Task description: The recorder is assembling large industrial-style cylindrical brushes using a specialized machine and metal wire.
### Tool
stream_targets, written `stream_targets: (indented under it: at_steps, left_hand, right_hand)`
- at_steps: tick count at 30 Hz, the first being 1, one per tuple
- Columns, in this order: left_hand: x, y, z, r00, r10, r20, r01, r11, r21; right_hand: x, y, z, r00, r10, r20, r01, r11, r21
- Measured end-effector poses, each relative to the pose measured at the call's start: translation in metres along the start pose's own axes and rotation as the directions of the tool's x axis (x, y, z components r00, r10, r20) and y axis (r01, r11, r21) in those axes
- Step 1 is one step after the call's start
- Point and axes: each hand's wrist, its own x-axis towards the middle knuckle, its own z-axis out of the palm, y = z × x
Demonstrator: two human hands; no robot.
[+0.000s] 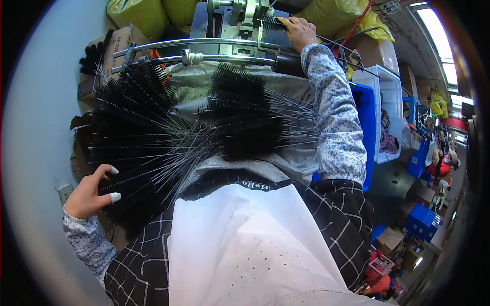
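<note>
My right hand reaches to the far machine, its fingers closed on a black bristle brush lying against the metal fittings. On the left, my left hand has thumb and finger spread, each with a white fingertip cover. It is beside a large fan of black wire-handled brushes, and nothing shows between its fingers. A second pile of black brushes lies in the middle, wire ends pointing right. Looped wire ends of the left fan meet near this pile.
Two metal rails cross in front of the machine. A cardboard box with more brushes stands at the far left by the wall. Blue and white plastic bins stand right of my right arm. Yellow sacks are behind. People work in the distance.
</note>
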Motion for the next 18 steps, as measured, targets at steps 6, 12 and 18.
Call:
stream_targets:
  at_steps: [6, 12, 18]
  left_hand:
    - [-0.004, -0.007, -0.007, 0.956, 0.069, -0.286, -0.163, 0.933, -0.320]
    - [-0.004, -0.047, -0.017, 0.650, 0.397, -0.648, -0.735, 0.543, -0.405]
    - [-0.048, -0.082, -0.057, 0.413, 0.371, -0.832, -0.907, 0.252, -0.339]
  right_hand:
    - [-0.029, 0.027, -0.008, 0.962, 0.232, -0.146, -0.242, 0.969, -0.055]
    - [-0.044, 0.048, 0.013, 0.914, 0.400, -0.070, -0.341, 0.849, 0.404]
    - [-0.035, 0.013, 0.002, 0.913, 0.393, -0.112, -0.319, 0.856, 0.406]
